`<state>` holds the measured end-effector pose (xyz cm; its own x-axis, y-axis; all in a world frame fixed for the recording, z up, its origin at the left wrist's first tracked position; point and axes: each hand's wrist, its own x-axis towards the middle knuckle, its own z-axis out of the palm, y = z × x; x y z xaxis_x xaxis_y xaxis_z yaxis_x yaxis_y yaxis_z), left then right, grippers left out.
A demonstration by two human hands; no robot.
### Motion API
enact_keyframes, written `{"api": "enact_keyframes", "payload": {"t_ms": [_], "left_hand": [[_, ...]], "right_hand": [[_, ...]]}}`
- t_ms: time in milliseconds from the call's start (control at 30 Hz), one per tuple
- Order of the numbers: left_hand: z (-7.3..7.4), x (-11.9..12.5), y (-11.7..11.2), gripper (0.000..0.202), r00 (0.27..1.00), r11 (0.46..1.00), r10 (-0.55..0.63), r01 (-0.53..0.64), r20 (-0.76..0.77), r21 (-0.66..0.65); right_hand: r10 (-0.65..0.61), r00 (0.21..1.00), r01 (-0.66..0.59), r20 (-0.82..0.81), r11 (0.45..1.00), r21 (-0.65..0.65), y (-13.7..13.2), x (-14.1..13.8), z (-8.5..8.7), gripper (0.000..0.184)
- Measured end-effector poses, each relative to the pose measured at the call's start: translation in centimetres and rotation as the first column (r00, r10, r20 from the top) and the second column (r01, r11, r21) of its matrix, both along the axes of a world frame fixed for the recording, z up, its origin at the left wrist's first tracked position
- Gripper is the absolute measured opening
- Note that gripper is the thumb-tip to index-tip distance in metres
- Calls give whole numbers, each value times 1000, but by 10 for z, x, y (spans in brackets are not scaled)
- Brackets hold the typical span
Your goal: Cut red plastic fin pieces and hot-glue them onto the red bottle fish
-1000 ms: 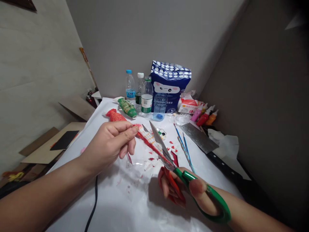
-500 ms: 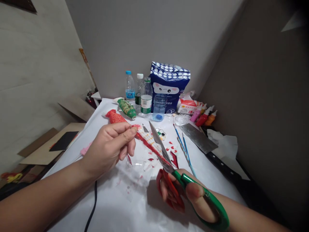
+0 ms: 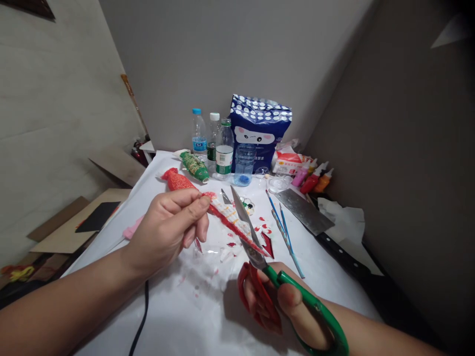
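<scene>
My left hand point(image 3: 172, 217) pinches one end of a pointed white piece with a red edge and yellow lines point(image 3: 232, 217) between thumb and forefinger. In my right hand point(image 3: 287, 296) is a pair of scissors point(image 3: 243, 212), its blades apart around the pointed end of that piece. My thumb sits in the green handle, while the other fingers are in a red loop that looks like the second handle. Behind my left hand lies a red bottle-shaped form point(image 3: 178, 180), partly hidden. Next to it is a green fish-like one point(image 3: 195, 165).
Plastic bottles point(image 3: 224, 153) and a blue bag point(image 3: 260, 128) stand at the back. On the right are a cleaver point(image 3: 306, 212), brushes point(image 3: 284, 227) and paint tubes point(image 3: 309, 183). Red scraps point(image 3: 267, 244) lie mid-table. A black cable point(image 3: 141, 316) crosses the front.
My right hand and the scissors have shifted slightly left and down, and the blades stand around the piece's pointed end. My left hand has hardly moved.
</scene>
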<state>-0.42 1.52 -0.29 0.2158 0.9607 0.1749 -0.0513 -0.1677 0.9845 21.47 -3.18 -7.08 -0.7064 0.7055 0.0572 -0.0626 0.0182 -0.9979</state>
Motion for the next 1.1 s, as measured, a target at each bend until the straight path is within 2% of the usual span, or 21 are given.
{"api": "enact_keyframes", "payload": {"t_ms": [200,300,433,533,600,700,867,1000,1100], "left_hand": [[1,-4,-2,32,1000,999,-3,4,-31,32],[8,-7,-2,30,996,996,-87,87,7,-30],[17,-11,1,24,978,970,-197,206,75,-132],[21,-13,4,22,965,956,-242,254,99,-145],[21,-14,6,22,962,953,-245,261,119,-153],[20,-15,8,20,962,948,-243,263,129,-177],[15,-12,8,14,956,926,-289,293,52,-240],[10,-7,7,13,956,918,-287,258,-54,-301],[7,-3,7,15,965,927,-249,216,-75,-307]], "right_hand": [[-8,1000,8,2,1000,15,3,5,-9,73],[10,1000,-10,25,1000,11,5,7,-9,71],[28,999,-29,17,997,69,7,8,-5,70],[39,999,-39,10,999,5,6,7,-6,73],[34,999,-34,-7,997,-63,6,6,-6,75],[35,997,-41,-64,995,-95,5,6,-8,73],[51,994,-66,-101,986,-152,5,7,-12,78],[40,994,-56,-105,988,-147,6,6,-15,79],[33,995,-46,-99,991,-128,6,3,-14,77]]}}
